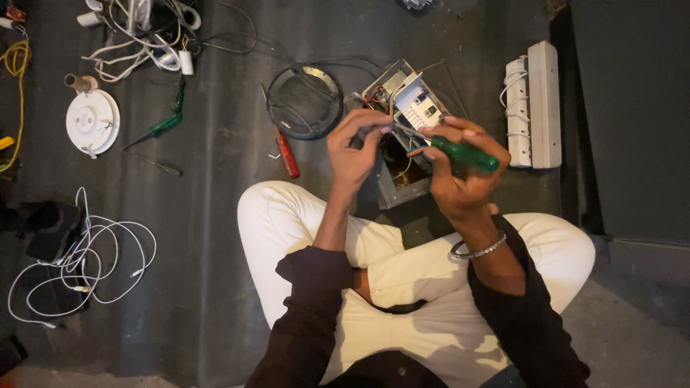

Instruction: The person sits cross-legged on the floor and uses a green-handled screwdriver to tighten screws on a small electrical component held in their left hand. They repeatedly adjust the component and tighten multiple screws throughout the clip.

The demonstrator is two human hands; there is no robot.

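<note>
Floor mat holds one opened box, two green screwdrivers.

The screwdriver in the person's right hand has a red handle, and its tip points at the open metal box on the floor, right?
Not quite: the head view shows the screwdriver in the right hand has a green handle. Its tip does point at the open metal box.
</note>
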